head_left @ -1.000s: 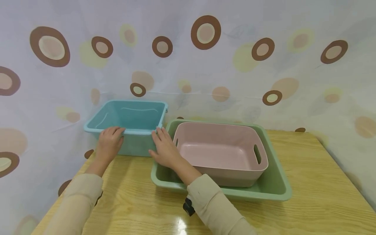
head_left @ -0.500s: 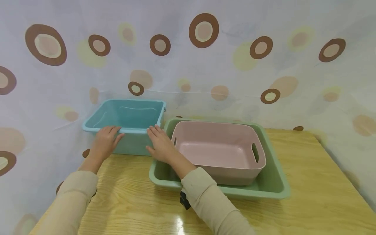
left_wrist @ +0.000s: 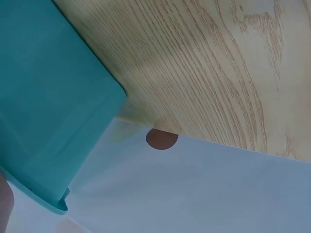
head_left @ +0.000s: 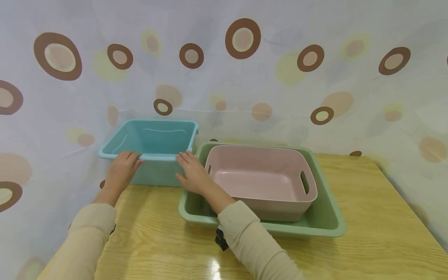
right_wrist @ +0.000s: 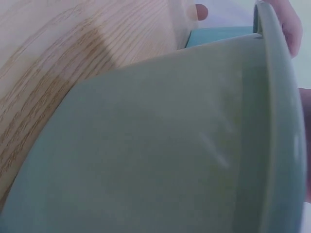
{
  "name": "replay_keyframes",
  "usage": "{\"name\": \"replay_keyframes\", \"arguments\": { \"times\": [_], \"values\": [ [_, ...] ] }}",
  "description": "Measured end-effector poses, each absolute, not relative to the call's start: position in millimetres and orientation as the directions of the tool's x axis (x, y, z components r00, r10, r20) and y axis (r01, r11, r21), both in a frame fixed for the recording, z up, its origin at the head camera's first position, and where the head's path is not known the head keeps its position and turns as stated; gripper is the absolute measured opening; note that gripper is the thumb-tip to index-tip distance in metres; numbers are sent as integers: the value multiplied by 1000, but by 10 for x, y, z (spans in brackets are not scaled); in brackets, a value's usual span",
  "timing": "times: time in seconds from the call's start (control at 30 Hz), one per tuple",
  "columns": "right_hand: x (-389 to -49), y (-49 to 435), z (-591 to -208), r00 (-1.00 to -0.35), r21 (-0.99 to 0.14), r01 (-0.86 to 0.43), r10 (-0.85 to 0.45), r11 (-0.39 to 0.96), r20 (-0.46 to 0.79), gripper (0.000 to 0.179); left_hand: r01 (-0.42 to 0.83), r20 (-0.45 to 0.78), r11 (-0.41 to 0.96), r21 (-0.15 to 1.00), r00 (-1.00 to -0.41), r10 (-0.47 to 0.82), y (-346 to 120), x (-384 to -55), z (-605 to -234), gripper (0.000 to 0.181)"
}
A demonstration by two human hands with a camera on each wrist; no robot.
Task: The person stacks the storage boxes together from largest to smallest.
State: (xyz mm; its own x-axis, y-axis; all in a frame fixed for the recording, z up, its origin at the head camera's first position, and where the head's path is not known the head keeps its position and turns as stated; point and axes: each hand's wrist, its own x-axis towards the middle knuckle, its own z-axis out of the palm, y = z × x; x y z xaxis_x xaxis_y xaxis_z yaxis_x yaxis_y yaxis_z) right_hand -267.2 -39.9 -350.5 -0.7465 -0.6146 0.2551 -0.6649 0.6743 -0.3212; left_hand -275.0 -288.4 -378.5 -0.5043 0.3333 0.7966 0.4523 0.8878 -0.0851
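A blue plastic bin (head_left: 150, 171) sits on the table's back left corner, upright. My left hand (head_left: 120, 171) rests at its front rim, fingertips over the edge and thumb close by the outer wall. Near the bin's front right corner my right hand (head_left: 194, 173) touches the rim with nearly straight fingers, thumb spread away. In the left wrist view the bin's side wall (left_wrist: 58, 97) fills the left, with a bit of finger at the edge. The right wrist view is mostly the green tub's outer wall (right_wrist: 160, 141), fingers (right_wrist: 289, 24) beyond its rim.
Right beside the bin stands a wide green tub (head_left: 330, 210) with a pink basket (head_left: 252, 182) inside it. My right forearm passes over the tub's left front edge. The wooden table (head_left: 385, 217) meets a patterned cloth (head_left: 273, 89) at the back and sides.
My left hand has slid left along the bin's rim, and its thumb has come up near the rim. The right hand has shifted slightly left. The bin, tub and basket look unmoved.
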Motion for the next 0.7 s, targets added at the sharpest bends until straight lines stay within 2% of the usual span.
{"name": "replay_keyframes", "arguments": {
  "times": [0.3, 0.7],
  "values": [
    [-2675, -380, -3515, -752, -326, -659, -613, 678, 243, 55, 462, 786, 887, -25, -539, 302, -2858, -2715, -3802, 56],
    [-2608, -376, -3510, -720, -220, -686, -601, 694, 348, 47, 473, 805, 879, -66, -495, 327, -2833, -2634, -3770, 56]
  ]
}}
